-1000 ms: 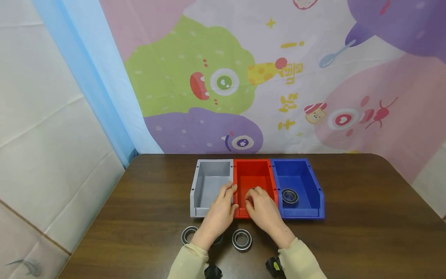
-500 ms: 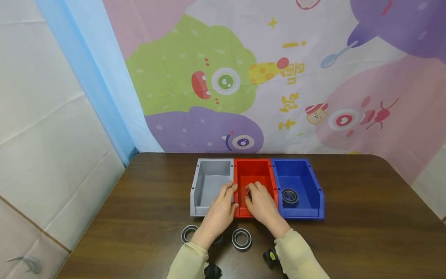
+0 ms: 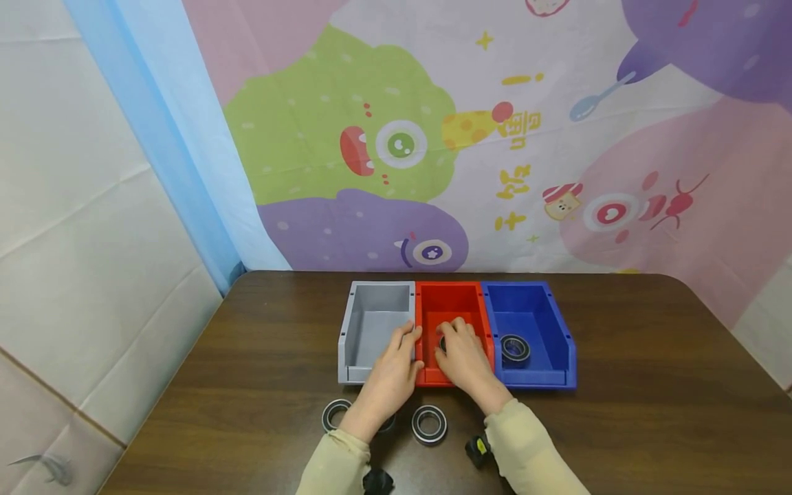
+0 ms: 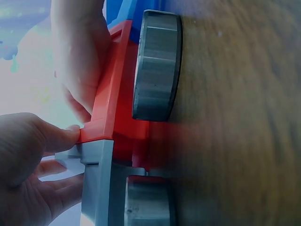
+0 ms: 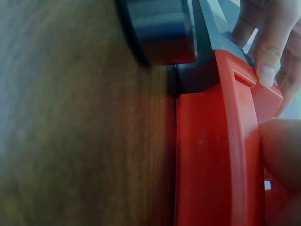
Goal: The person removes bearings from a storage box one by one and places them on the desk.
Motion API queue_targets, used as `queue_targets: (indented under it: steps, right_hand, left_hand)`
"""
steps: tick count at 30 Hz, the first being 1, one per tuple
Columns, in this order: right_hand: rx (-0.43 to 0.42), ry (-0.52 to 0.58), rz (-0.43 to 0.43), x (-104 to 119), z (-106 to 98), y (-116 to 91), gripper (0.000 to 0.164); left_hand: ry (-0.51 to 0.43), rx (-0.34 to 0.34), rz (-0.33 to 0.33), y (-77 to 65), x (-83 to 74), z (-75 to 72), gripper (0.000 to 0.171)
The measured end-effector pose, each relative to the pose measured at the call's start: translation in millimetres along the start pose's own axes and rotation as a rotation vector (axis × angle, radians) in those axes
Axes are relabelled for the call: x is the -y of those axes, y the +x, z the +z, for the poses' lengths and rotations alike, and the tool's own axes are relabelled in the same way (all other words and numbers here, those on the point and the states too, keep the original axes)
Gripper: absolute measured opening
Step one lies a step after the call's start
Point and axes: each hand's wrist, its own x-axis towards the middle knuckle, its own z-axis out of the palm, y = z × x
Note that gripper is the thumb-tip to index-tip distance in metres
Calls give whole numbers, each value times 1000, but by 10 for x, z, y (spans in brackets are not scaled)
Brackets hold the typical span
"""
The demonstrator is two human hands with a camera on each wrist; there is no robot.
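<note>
In the head view my left hand (image 3: 394,364) lies over the wall between the grey bin (image 3: 346,330) and the red bin (image 3: 449,295). The left wrist view shows its thumb on the red side and its fingers in the grey bin, pinching the joined walls. My right hand (image 3: 465,354) reaches into the red bin, thumb and fingers about a ball bearing (image 3: 442,344), mostly hidden by them. Another bearing (image 3: 524,356) lies in the blue bin (image 3: 537,379). On the table before the bins are a bearing (image 3: 442,426) and a second bearing (image 3: 328,419).
A further bearing (image 3: 388,424) is partly hidden behind the left wrist. The three bins stand joined side by side on a brown wooden table (image 3: 643,385). Behind the table hangs a cartoon-printed curtain (image 3: 396,82).
My right hand has shifted slightly up and left within the red bin, and its fingers look a little more spread; more of the bearing shows. My left hand stays in place.
</note>
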Motion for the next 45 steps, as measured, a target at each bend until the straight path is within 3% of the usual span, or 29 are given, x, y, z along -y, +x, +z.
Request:
queue_targets:
  steps: [12, 24, 34, 45]
  right_hand:
    - [110, -1, 89, -7, 26, 29, 35]
    - [227, -35, 121, 21, 8, 60, 36]
    - [245, -19, 153, 43, -5, 91, 32]
    - [206, -9, 173, 59, 2, 107, 28]
  left_hand:
    - [5, 10, -3, -1, -5, 4, 50]
    - [0, 19, -19, 0, -6, -4, 51]
    - [-1, 22, -24, -1, 0, -8, 51]
    - [-8, 11, -22, -8, 3, 4, 52]
